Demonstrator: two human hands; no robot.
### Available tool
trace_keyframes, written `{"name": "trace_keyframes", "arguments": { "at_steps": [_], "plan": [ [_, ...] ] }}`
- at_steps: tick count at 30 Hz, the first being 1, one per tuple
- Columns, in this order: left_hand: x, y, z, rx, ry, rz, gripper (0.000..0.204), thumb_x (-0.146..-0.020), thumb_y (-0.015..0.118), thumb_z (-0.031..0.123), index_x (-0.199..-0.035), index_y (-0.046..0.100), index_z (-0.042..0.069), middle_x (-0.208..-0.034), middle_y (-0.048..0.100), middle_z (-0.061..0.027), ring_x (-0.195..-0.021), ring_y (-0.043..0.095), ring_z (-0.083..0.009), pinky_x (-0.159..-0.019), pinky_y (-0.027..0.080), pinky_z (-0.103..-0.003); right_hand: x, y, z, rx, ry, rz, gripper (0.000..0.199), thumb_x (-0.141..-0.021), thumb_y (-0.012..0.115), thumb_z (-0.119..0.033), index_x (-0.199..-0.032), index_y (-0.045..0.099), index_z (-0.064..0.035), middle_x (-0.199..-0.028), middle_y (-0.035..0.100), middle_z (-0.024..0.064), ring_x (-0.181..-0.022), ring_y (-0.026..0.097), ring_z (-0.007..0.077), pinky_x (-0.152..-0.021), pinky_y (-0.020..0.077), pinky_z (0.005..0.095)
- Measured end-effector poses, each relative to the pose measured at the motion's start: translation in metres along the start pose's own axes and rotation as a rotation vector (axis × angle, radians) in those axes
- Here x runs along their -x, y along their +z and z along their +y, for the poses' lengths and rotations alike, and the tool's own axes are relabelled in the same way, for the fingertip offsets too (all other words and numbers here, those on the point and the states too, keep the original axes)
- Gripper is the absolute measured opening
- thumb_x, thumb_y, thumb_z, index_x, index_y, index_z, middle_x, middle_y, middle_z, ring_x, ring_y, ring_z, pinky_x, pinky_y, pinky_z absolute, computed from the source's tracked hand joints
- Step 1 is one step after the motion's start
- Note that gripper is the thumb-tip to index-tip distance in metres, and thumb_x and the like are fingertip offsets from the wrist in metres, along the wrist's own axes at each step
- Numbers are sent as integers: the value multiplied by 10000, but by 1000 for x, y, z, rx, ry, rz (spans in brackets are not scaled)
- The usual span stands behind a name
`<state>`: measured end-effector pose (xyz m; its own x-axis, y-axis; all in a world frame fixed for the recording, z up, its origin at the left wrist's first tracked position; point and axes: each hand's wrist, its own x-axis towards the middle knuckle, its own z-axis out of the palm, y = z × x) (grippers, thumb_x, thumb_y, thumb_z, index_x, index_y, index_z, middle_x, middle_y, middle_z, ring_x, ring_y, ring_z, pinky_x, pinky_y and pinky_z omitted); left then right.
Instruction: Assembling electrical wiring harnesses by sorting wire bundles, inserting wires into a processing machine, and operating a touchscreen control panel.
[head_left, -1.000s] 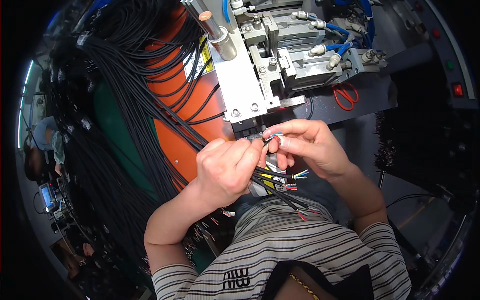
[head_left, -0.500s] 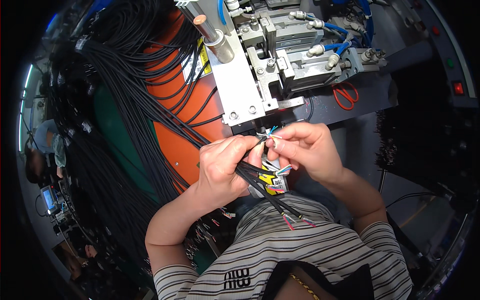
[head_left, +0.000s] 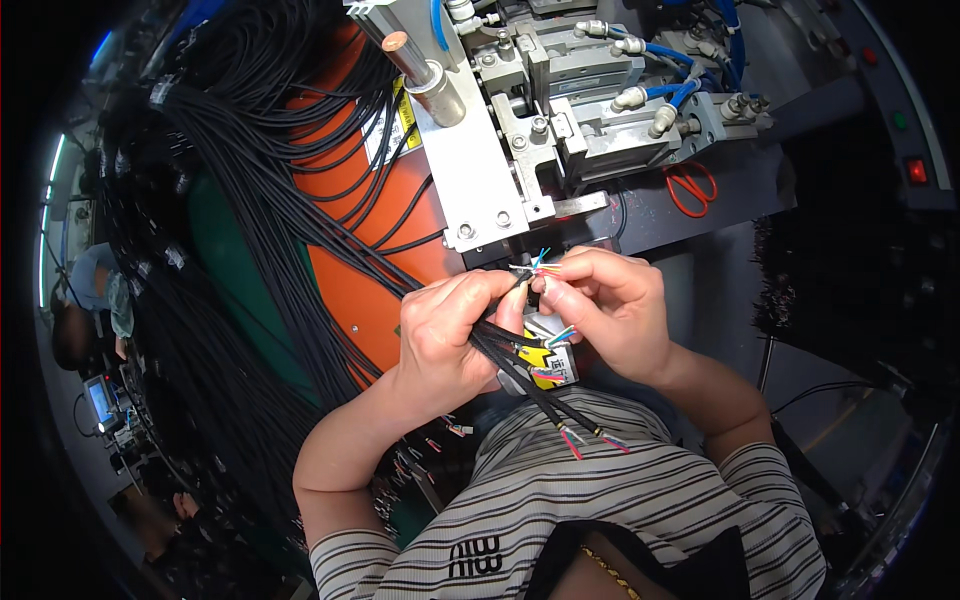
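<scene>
My left hand (head_left: 446,325) is closed around several black cables (head_left: 522,377) whose stripped ends hang down to the right. One cable's end sticks up between its thumb and index finger, with thin coloured wires (head_left: 541,266) fanned out: blue, white, red and yellow. My right hand (head_left: 615,308) pinches some of those wires between thumb and index finger. Other cable ends below, with a blue, white and green wire bunch (head_left: 562,337) and red-tipped ends (head_left: 571,445), hang in front of my striped shirt.
A metal fixture (head_left: 470,190) with pneumatic cylinders and blue hoses stands ahead. Red-handled scissors (head_left: 691,190) lie right of it. A large bundle of black cables (head_left: 270,200) drapes over an orange surface (head_left: 345,270) at left. Other people sit at far left.
My right hand's fingers have shifted slightly on the wires, and red and yellow strands now show spread beside the blue and white ones. My left hand keeps nearly the same place.
</scene>
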<state>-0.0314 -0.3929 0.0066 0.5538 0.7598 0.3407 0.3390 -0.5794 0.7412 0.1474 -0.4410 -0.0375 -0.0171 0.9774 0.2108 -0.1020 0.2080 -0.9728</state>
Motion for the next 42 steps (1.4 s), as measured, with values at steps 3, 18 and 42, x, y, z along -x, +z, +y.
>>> {"name": "trace_keyframes", "arguments": {
  "at_steps": [3, 18, 42],
  "plan": [
    [2, 1, -1, -40, 20, 20, 116, -815, 711, 2, -897, 630, -5, -701, 641, -122, -567, 631, -274, -523, 487, -340, -1, 9, -9, -230, 139, 67, 112, -956, 579, -8, -1025, 653, 39, -771, 653, 68, -541, 551, 52, -463, 409, 175],
    [-4, -8, -12, 265, -84, -161, 69, -883, 665, 59, -905, 641, -2, -688, 631, -70, -576, 622, -168, -534, 475, -299, -8, -9, -6, -367, 256, -150, 104, -955, 556, 25, -1019, 627, 66, -903, 647, 110, -614, 592, 74, -508, 428, 189],
    [4, -3, 2, -383, 154, -123, 318, -650, 692, 30, -963, 645, 3, -770, 575, -62, -622, 588, -237, -558, 467, -356, -27, -11, -23, 883, -242, -154, 79, -763, 686, -70, -753, 622, -25, -664, 562, 83, -510, 564, 256, -472, 447, 351]
  ]
}}
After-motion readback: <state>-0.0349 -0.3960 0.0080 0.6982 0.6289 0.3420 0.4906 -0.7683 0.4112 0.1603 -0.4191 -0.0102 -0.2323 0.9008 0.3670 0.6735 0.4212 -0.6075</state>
